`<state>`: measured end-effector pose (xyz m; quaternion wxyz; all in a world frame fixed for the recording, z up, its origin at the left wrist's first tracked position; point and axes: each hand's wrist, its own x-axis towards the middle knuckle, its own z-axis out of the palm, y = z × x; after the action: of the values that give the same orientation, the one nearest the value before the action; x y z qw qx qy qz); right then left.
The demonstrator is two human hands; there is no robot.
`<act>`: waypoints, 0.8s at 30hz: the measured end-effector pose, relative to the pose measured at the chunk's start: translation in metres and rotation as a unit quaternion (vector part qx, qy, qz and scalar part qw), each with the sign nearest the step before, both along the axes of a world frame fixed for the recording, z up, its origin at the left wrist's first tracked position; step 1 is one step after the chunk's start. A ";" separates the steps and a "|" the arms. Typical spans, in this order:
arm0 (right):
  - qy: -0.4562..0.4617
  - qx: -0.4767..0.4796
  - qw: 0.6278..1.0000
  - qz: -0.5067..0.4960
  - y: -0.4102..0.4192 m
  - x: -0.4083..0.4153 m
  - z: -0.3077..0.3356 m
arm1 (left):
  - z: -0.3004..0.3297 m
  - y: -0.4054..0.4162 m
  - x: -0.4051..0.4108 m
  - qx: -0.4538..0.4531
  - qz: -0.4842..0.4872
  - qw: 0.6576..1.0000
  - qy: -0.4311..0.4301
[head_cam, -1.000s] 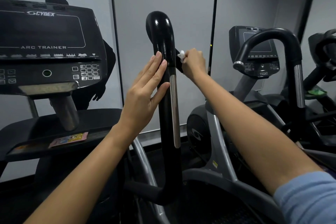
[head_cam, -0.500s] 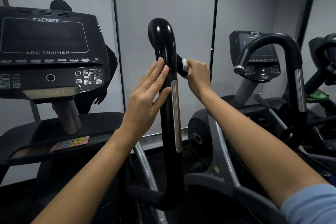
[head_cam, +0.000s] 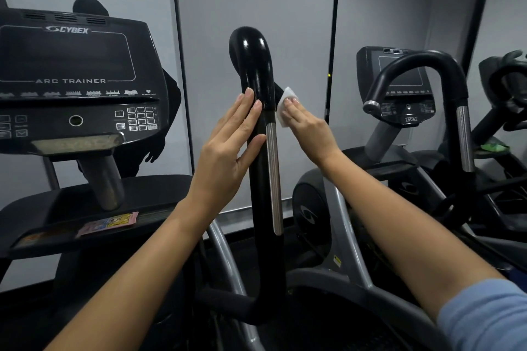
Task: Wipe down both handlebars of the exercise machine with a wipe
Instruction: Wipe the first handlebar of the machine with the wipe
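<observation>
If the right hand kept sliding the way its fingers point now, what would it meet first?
Probably the black handlebar: the right hand, pressing the white wipe, points up-left toward it, though depth is unclear.

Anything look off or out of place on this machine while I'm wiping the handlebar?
Nothing damaged or spilled. The only stray item is a pink and yellow packet lying on the console shelf. The handlebar stands upright, the right hand pressing the wipe against it.

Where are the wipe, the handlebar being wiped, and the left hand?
wipe (head_cam: 285,105): head view, white sheet under the right fingertips.
handlebar (head_cam: 263,179): head view, black upright shaft beside the metal strip.
left hand (head_cam: 228,151): head view, back of the hand, flat against the bar.
</observation>
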<state>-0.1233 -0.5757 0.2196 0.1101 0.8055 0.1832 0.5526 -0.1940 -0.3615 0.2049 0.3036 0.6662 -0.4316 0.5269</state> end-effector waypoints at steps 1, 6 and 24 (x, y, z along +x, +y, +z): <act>-0.003 0.005 1.000 0.005 0.000 -0.001 0.002 | 0.000 0.000 0.000 0.000 0.001 1.000 0.002; -0.046 -0.049 0.997 0.038 0.034 0.006 0.041 | 0.001 0.001 -0.001 -0.001 0.001 1.000 -0.002; -0.037 0.161 0.979 0.115 0.017 -0.003 0.048 | 0.000 0.000 -0.001 -0.004 -0.005 1.000 -0.002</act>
<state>-0.1258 -0.5583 0.2676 -0.0790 0.7650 0.1790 0.6136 -0.1952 -0.3617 0.2047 0.3082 0.6620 -0.4333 0.5282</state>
